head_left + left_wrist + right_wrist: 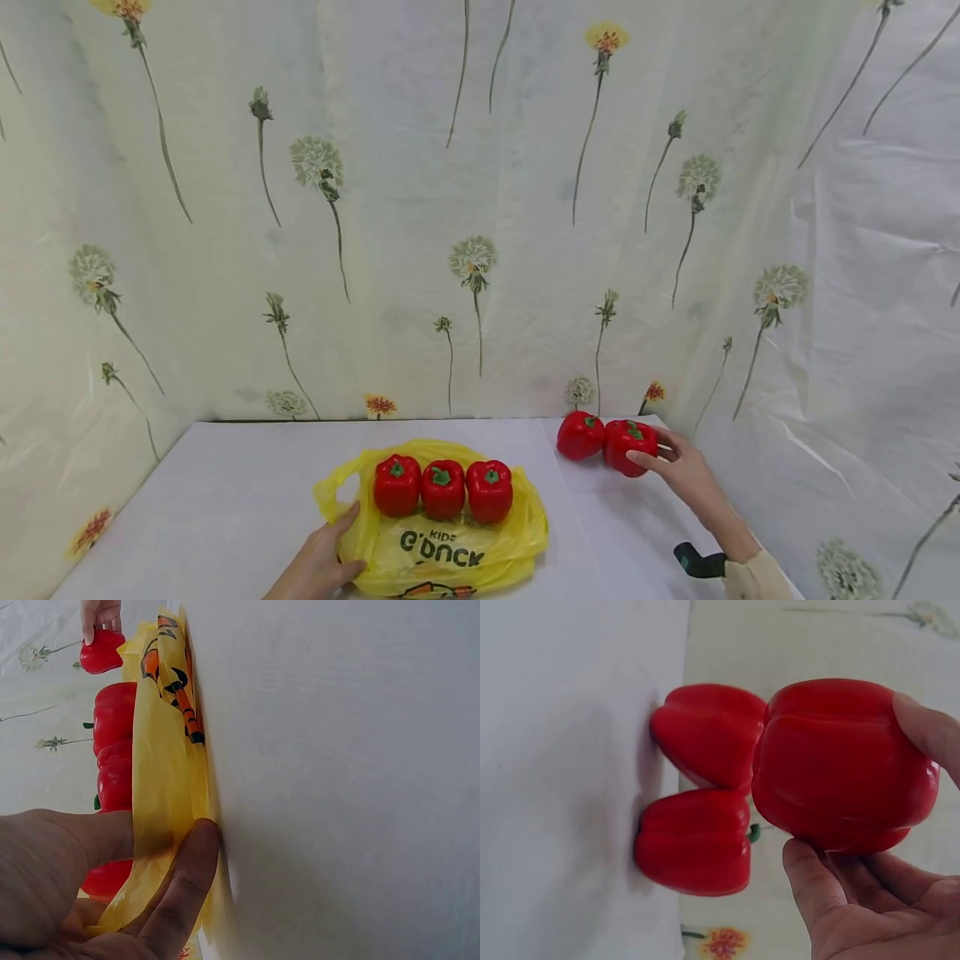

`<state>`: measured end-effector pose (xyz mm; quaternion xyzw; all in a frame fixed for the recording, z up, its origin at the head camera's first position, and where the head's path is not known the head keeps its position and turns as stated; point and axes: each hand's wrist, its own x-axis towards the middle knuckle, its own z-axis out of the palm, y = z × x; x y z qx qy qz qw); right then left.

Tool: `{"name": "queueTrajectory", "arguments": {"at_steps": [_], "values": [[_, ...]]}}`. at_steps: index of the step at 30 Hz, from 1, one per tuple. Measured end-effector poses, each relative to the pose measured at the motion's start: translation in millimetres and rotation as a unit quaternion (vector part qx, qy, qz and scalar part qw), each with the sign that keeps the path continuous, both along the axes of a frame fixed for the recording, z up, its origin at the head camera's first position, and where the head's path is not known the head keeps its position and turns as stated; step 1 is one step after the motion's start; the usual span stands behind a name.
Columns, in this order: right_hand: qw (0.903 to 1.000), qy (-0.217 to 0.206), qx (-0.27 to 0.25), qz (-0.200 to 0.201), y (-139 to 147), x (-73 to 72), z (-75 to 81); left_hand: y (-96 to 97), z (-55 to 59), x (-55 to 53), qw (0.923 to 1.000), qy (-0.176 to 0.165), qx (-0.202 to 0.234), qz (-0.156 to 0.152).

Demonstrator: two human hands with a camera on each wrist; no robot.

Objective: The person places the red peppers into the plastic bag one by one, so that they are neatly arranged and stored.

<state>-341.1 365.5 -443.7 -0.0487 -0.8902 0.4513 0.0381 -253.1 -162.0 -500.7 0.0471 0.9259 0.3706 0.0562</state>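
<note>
A yellow plastic bag [525, 546] with dark lettering lies flat on the table. My left hand [318, 558] pinches its left edge, thumb above and fingers below in the left wrist view. On the bag sit three red bell peppers in a row: a left one [397, 486], a middle one [443, 490] and a right one [489, 492], green stems showing. At the back right, my right hand [686, 475] grips another red bell pepper [840, 765] between thumb and fingers. It is raised off the table. Two more bell peppers [697, 844] stand behind it; in the head view one is hidden.
The white table [247, 492] ends at a back edge against a hanging cloth [397, 208] printed with dandelions. More of that cloth closes in the left and right sides. A dark device [699, 561] sits at the right wrist.
</note>
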Motion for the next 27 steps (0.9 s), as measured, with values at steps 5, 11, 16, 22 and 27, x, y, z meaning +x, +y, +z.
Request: {"name": "queueTrajectory", "arguments": {"at_steps": [5, 11, 16, 22, 27], "values": [[0.9999, 0.01, 0.002, 0.005, -11, 2.9, 3.2, 0.7, -0.2, 0.8, 1.0, 0.003, 0.0, 0.001], [0.9994, 0.034, -0.004, 0.011, -25, 8.1, 9.4, 1.3, -0.1, 0.8, 1.0, -0.001, -0.003, 0.007], [0.9991, 0.039, -0.005, 0.015, -38, 13.3, 13.9, 1.7, -0.3, 0.4, 0.9998, -0.011, -0.004, 0.013], [0.9987, 0.037, -0.017, 0.029, -53, 18.5, 16.9, 2.3, 1.1, 0.4, 0.9995, -0.024, 0.006, 0.021], [0.9981, 0.045, -0.021, 0.037, -68, 21.8, 18.3, 3.2, 1.7, 0.8, 0.9992, -0.032, 0.006, 0.025]]}}
